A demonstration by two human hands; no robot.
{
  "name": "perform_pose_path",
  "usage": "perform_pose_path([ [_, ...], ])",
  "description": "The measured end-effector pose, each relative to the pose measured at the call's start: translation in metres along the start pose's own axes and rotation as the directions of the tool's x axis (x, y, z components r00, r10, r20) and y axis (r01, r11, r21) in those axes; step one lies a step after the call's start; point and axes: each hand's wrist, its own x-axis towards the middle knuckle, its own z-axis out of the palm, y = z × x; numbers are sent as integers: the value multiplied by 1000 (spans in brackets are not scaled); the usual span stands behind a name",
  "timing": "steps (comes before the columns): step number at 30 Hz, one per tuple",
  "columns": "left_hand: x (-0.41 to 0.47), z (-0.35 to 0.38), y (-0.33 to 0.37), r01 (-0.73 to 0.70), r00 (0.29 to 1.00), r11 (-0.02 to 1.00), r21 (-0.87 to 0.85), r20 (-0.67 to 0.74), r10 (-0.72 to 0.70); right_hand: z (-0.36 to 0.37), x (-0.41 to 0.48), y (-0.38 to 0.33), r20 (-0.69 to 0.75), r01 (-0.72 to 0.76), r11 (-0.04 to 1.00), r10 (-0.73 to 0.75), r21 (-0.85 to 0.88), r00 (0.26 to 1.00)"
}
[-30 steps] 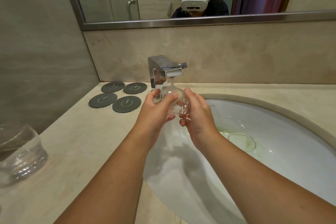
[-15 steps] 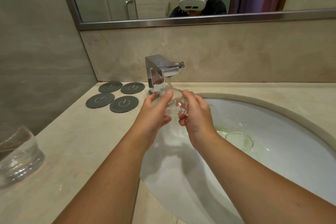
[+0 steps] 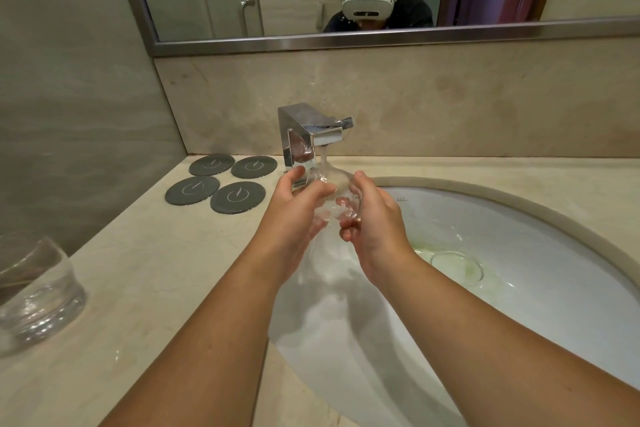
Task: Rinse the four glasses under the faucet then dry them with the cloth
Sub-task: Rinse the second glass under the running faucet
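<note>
Spare glass (image 3: pixel 38 291): on counter (image 3: pixel 145 288), well left of the grip, nearest the camera.
Basin (image 3: pixel 519 225): below the grip.
Left hand (image 3: pixel 294 215), right hand (image 3: pixel 375 229): fingers curled round the glass (image 3: pixel 334 189) from either side.
Glass: between both palms, over the basin.
Water stream (image 3: pixel 322 158): falling onto the glass.
Faucet (image 3: pixel 311 135): just above and behind the grip.
Four coasters (image 3: pixel 238 197): left of the grip, farther back.

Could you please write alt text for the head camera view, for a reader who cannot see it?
A left hand and a right hand hold a clear glass under the running chrome faucet, over a white sink. Four dark round coasters lie on the beige counter left of the faucet, and a second glass stands near the left edge.
</note>
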Motion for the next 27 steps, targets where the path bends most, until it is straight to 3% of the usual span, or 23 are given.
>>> perform_pose_path([
  [7, 0, -1, -3, 24, 999, 999, 36, -42, -23, 0, -2, -2, -17, 52, 998, -53, -30, 998],
  [12, 4, -3, -1, -10, 996, 1000, -5, -85, 9, 1, -1, -2, 22, 0, 1000, 0, 6, 1000],
  [19, -3, 0, 5, -27, 998, 999, -29, -49, 25, 2, -5, -6, 35, -52, 997, 50, 59, 998],
  [27, -7, 2, 1, 24, 1000, 998, 61, -1, -24, 0, -3, -5, -28, 46, 999, -46, -6, 999],
])
